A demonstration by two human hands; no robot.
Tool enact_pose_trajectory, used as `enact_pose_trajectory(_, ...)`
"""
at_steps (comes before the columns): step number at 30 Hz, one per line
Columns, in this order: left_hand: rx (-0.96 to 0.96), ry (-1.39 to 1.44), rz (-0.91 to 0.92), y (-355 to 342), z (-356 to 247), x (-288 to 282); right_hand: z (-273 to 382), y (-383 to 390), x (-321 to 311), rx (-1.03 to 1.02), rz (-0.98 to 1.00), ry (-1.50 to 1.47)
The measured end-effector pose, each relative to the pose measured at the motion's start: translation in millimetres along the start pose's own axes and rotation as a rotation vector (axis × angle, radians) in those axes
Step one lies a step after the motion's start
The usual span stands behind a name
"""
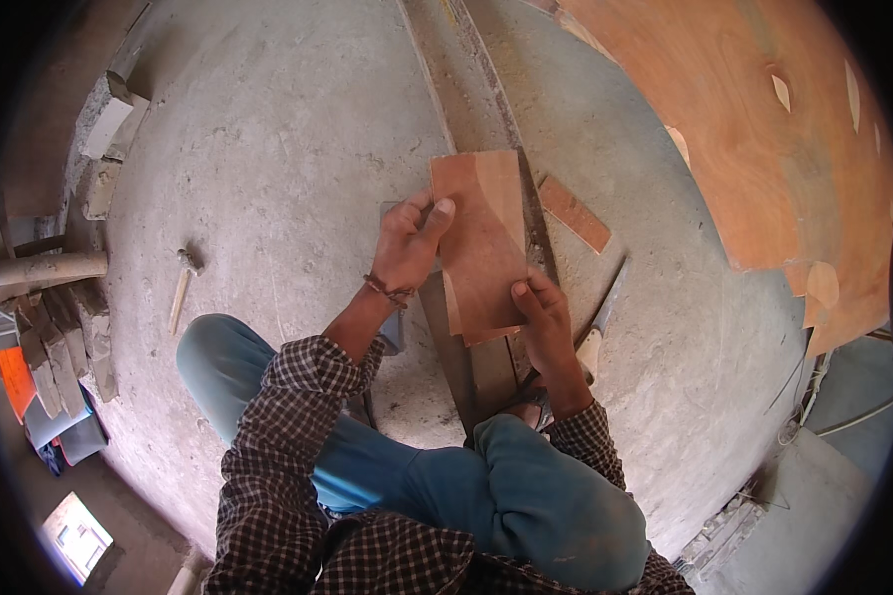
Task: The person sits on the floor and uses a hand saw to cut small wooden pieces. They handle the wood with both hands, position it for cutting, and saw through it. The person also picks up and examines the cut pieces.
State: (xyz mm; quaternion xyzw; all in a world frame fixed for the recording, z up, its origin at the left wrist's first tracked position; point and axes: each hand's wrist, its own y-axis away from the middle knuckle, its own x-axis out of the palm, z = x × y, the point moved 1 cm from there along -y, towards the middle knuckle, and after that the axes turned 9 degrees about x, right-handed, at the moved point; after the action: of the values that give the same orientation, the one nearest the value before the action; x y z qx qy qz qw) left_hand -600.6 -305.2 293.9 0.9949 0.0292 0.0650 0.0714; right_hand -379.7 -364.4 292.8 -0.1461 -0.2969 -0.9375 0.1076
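Between my two hands is a reddish-brown rectangular plywood piece [481,238], with slightly offset edges that look like a second thin piece behind it. My left hand [407,243] grips its left edge, thumb on top, a beaded band on the wrist. Lower on the right edge, my right hand [546,322] pinches it with the thumb on the face. Beneath the plywood runs a long board [456,69] on the floor, extending away from me. A handsaw [608,300] with a pale handle lies by my right hand. A small plywood strip [575,214] rests beyond it.
A large plywood sheet [734,129] with torn patches covers the far right. On the left lies a hammer [183,283] with a wooden handle. Stacked wood pieces [64,337] and pale blocks [109,129] line the left wall. My bent knees [566,496] are close below my hands.
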Motion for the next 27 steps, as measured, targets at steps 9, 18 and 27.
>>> enact_pose_trajectory(9, -0.065, -0.098, 0.256, 23.7, -14.9, 34.6, 7.4, 5.5, -3.1, -0.164, -0.139, 0.027)
enact_pose_trajectory(18, -0.024, 0.008, 0.367, 30.7, -4.6, 39.3, 13.8, 8.9, -20.5, -0.174, -0.25, -0.024)
enact_pose_trajectory(27, -0.103, -0.116, 0.521, 25.9, -8.4, 40.1, 33.4, -5.0, -32.9, -0.262, -0.418, 0.114)
